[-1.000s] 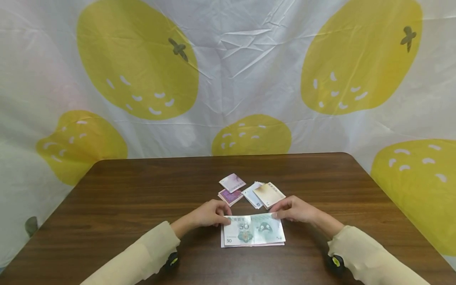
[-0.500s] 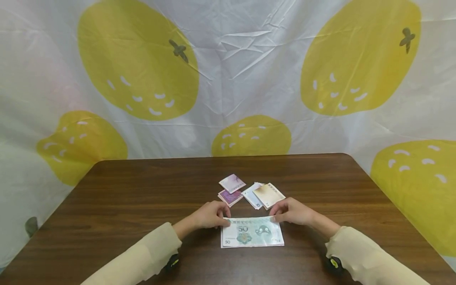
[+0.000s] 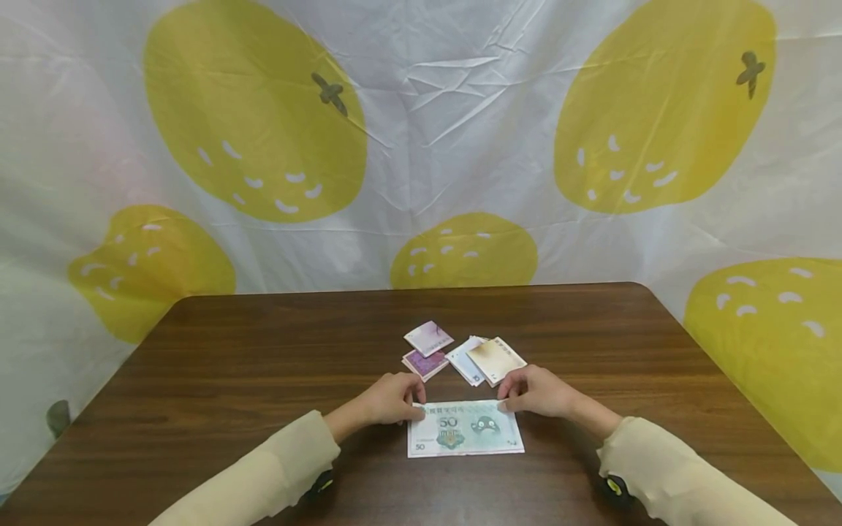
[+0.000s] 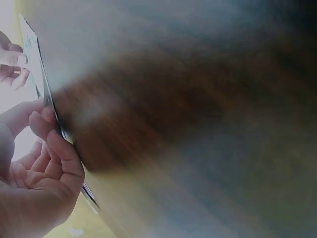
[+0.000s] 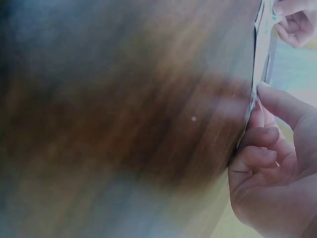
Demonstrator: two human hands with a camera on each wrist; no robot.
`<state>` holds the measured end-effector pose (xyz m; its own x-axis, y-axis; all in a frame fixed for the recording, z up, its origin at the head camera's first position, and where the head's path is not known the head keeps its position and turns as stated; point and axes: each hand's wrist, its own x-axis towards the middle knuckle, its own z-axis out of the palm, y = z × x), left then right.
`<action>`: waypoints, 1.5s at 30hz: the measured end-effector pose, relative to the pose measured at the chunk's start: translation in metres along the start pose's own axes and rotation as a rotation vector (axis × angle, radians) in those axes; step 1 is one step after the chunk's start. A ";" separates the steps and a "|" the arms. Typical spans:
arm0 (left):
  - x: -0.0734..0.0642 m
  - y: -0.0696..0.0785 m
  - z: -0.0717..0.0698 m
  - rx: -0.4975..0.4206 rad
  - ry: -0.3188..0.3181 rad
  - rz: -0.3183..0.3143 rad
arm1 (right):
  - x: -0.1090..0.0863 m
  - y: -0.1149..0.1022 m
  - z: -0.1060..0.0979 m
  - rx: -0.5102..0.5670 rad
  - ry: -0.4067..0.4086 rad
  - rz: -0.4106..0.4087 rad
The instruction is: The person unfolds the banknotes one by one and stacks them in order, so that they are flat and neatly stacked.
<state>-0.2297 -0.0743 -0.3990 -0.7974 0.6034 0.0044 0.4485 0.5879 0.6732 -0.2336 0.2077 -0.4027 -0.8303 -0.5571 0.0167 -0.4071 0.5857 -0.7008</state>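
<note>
Brown wood-grain table; on it green-printed 50 note, purple notes, bluish notes (tan note overlapping).

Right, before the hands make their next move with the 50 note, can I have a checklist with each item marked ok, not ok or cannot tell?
1. Left hand pinching the 50 note near its far left corner: ok.
2. Right hand pinching near the far right corner: ok.
3. 50 note opened out, printed face showing: ok.
4. Only one sheet in the hands: cannot tell from these views.
5. Tan folded note free of the right hand: cannot tell; they look very close.
6. Lilac folded note squared over the magenta note: not ok, offset.
</note>
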 end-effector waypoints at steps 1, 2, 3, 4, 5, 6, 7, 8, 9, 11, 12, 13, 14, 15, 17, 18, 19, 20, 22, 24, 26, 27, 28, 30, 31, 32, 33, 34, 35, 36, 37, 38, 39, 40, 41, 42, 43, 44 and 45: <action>0.000 0.000 0.000 0.012 0.000 0.004 | 0.000 0.000 0.000 -0.009 0.002 0.005; 0.000 0.000 0.000 0.026 0.002 0.009 | 0.000 -0.001 0.000 -0.018 0.005 0.009; 0.001 -0.001 0.000 0.041 0.006 0.014 | 0.000 -0.001 0.000 -0.026 0.008 0.013; 0.001 -0.001 0.001 0.055 0.010 0.020 | 0.000 -0.002 0.000 -0.030 0.010 0.018; 0.001 -0.001 0.000 0.069 0.014 0.024 | 0.000 -0.002 0.000 -0.034 0.012 0.023; 0.001 -0.001 0.000 0.083 0.018 0.028 | 0.000 -0.003 0.000 -0.039 0.014 0.027; 0.001 -0.001 0.000 0.096 0.023 0.032 | 0.000 -0.003 0.000 -0.043 0.017 0.030; 0.001 -0.001 0.000 0.105 0.025 0.033 | 0.000 -0.004 0.000 -0.045 0.019 0.034; 0.001 -0.001 0.000 0.108 0.027 0.033 | 0.001 -0.004 0.000 -0.048 0.021 0.037; 0.001 -0.001 0.000 0.109 0.027 0.032 | 0.001 -0.005 0.000 -0.049 0.023 0.041; 0.001 0.000 0.000 0.108 0.027 0.033 | 0.001 -0.005 0.000 -0.048 0.024 0.042; 0.001 0.000 -0.001 0.106 0.026 0.035 | 0.001 -0.005 -0.001 -0.046 0.026 0.042; 0.001 0.000 -0.001 0.104 0.027 0.036 | 0.001 -0.005 -0.001 -0.042 0.032 0.041; 0.001 0.000 -0.001 0.099 0.032 0.039 | 0.001 -0.005 -0.002 -0.034 0.038 0.040; 0.001 0.000 -0.003 0.085 0.048 0.041 | 0.002 -0.005 -0.003 -0.008 0.054 0.038; 0.001 0.001 -0.003 0.075 0.058 0.045 | 0.002 -0.004 -0.004 0.003 0.067 0.035; 0.001 0.001 -0.004 0.064 0.069 0.047 | 0.002 -0.004 -0.005 0.014 0.081 0.037; 0.001 0.001 -0.005 0.055 0.083 0.053 | 0.002 -0.004 -0.006 0.027 0.096 0.039; 0.002 0.001 -0.006 0.038 0.111 0.070 | 0.003 -0.004 -0.009 0.052 0.120 0.046; 0.003 0.001 -0.007 0.032 0.137 0.091 | 0.004 -0.004 -0.011 0.075 0.141 0.056; 0.005 0.002 -0.008 0.029 0.161 0.106 | 0.005 -0.004 -0.014 0.098 0.161 0.070; 0.006 0.002 -0.008 0.024 0.171 0.108 | 0.006 -0.003 -0.015 0.111 0.170 0.078; 0.007 0.002 -0.008 0.017 0.178 0.106 | 0.006 -0.002 -0.017 0.125 0.180 0.087; 0.009 0.002 -0.009 -0.004 0.190 0.094 | 0.008 0.000 -0.020 0.156 0.200 0.108; 0.010 0.003 -0.009 -0.016 0.193 0.083 | 0.009 0.001 -0.021 0.172 0.210 0.121; 0.012 0.003 -0.009 -0.027 0.197 0.074 | 0.010 0.002 -0.023 0.187 0.220 0.137; 0.013 0.003 -0.009 -0.034 0.199 0.062 | 0.010 0.004 -0.024 0.205 0.228 0.152; 0.014 0.003 -0.009 -0.042 0.200 0.053 | 0.011 0.005 -0.026 0.219 0.237 0.171; 0.015 0.004 -0.009 -0.044 0.203 0.046 | 0.011 0.006 -0.027 0.234 0.242 0.187; 0.017 0.004 -0.009 -0.047 0.204 0.038 | 0.011 0.008 -0.028 0.246 0.248 0.203; 0.018 0.004 -0.009 -0.047 0.205 0.034 | 0.012 0.010 -0.030 0.257 0.254 0.216; 0.019 0.005 -0.009 -0.047 0.206 0.033 | 0.011 0.011 -0.031 0.269 0.259 0.232; 0.020 0.005 -0.009 -0.048 0.207 0.031 | 0.011 0.014 -0.032 0.279 0.259 0.239; 0.022 0.005 -0.008 -0.048 0.208 0.031 | 0.011 0.016 -0.033 0.289 0.261 0.248; 0.023 0.006 -0.008 -0.047 0.209 0.031 | 0.011 0.018 -0.035 0.300 0.261 0.251; 0.024 0.006 -0.008 -0.049 0.208 0.031 | 0.010 0.020 -0.036 0.309 0.266 0.258; 0.026 0.006 -0.008 -0.050 0.208 0.031 | 0.010 0.023 -0.037 0.317 0.268 0.263; 0.027 0.006 -0.008 -0.052 0.209 0.032 | 0.011 0.025 -0.037 0.320 0.271 0.272; 0.028 0.005 -0.007 -0.053 0.209 0.029 | 0.011 0.027 -0.038 0.325 0.273 0.277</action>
<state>-0.2528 -0.0581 -0.3898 -0.8534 0.4914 0.1740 0.4550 0.5392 0.7087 -0.2678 0.2398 -0.3938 -0.9773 -0.2069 -0.0461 -0.0537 0.4520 -0.8904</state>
